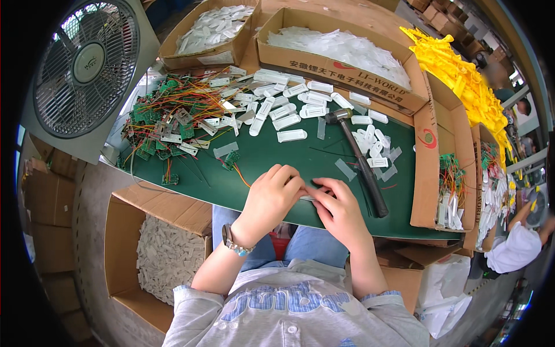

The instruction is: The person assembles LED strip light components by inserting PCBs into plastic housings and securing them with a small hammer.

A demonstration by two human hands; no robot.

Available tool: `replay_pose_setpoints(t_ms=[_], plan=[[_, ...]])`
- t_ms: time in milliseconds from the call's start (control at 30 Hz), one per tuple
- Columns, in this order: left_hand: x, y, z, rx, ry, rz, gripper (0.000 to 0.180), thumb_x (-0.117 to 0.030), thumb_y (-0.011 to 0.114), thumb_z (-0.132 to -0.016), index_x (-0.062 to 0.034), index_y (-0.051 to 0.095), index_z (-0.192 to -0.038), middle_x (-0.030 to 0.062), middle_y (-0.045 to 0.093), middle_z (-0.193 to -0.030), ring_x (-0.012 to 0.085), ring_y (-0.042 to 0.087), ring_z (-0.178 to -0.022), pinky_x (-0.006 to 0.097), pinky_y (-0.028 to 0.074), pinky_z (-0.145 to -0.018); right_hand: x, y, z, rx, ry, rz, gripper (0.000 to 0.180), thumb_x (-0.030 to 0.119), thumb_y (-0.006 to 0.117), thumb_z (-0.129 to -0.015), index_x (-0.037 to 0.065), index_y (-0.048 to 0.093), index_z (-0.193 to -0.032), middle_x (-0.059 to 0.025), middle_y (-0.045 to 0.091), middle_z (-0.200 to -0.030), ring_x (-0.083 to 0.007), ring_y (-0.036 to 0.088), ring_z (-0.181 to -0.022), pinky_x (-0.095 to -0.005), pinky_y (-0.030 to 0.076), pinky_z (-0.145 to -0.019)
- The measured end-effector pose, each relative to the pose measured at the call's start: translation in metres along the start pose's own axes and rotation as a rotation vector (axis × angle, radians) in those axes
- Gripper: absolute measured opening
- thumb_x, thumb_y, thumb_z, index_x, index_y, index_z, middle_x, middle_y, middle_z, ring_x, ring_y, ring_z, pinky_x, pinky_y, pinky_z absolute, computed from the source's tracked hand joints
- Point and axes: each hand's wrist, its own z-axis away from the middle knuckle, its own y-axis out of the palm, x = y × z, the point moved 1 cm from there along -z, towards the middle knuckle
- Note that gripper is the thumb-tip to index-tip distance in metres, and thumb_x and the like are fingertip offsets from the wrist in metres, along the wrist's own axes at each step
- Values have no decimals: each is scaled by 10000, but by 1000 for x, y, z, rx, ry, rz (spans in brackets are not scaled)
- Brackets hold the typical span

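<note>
At the near edge of the green table [272, 162], my left hand [273, 194] and my right hand [340, 209] meet, fingers closed on a small white plastic piece [307, 198]. Most of that piece is hidden by the fingers. A green circuit board [231, 159] with red and yellow wires lies just beyond my left hand, its wires running toward that hand. Past my right hand rests a hammer [365, 168] with a black handle, head pointing away. White oblong plastic casings [286, 122] are spread beyond both hands, with a smaller heap of white pieces [371, 141] beside the hammer.
A tangle of wired circuit boards [173, 115] fills the table's left, near a grey fan [89, 63]. Cardboard boxes [347, 72] of white parts line the back; another box [425, 150] holds wired assemblies. Yellow parts [462, 75] are piled far right. An open carton [124, 254] stands lower left.
</note>
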Motion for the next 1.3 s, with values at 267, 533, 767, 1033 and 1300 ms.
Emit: replay_pose_setpoints(t_ms=[267, 533, 767, 1033, 1300], plan=[[12, -20, 12, -19, 85, -58, 147, -86, 740, -715, -73, 674, -846, 22, 650, -876, 237, 619, -858, 385, 515, -745, 3, 2, 5, 13, -107, 175, 430, -67, 702, -693, 33, 704, -1111, -90, 632, -1160, -274, 601, -1004, -401, 530, -861], [14, -21, 22, -6, 108, -146, 228, -55, 706, -683, -76, 706, -910, 14, 679, -933, 228, 636, -907, 379, 508, -771, 5, 6, 5, -6, -154, 263, 312, 10, 670, -786, -4, 697, -1096, -93, 654, -1152, -255, 622, -1043, -387, 510, -867], [11, -18, 21, -33, 76, -215, 257, -98, 650, -716, -60, 700, -965, 34, 628, -981, 222, 605, -912, 361, 505, -782, 8, 6, 4, 8, -174, 279, 291, 38, 628, -818, -42, 685, -1093, -108, 654, -1160, -245, 635, -1042, -381, 507, -861], [8, -19, 22, -14, 57, -182, 192, -46, 721, -710, -81, 685, -896, 29, 621, -919, 236, 610, -882, 380, 515, -751, 9, 5, 3, 9, -205, 315, 303, 44, 635, -795, -42, 685, -1080, -105, 654, -1154, -239, 635, -1015, -372, 509, -839], [7, -18, 23, -11, 57, -201, 200, -48, 728, -719, -83, 671, -908, 27, 635, -925, 237, 612, -886, 381, 515, -750, 12, 5, 2, -14, -232, 404, 293, 58, 653, -765, -29, 696, -1041, -75, 662, -1133, -210, 637, -977, -350, 508, -766]])
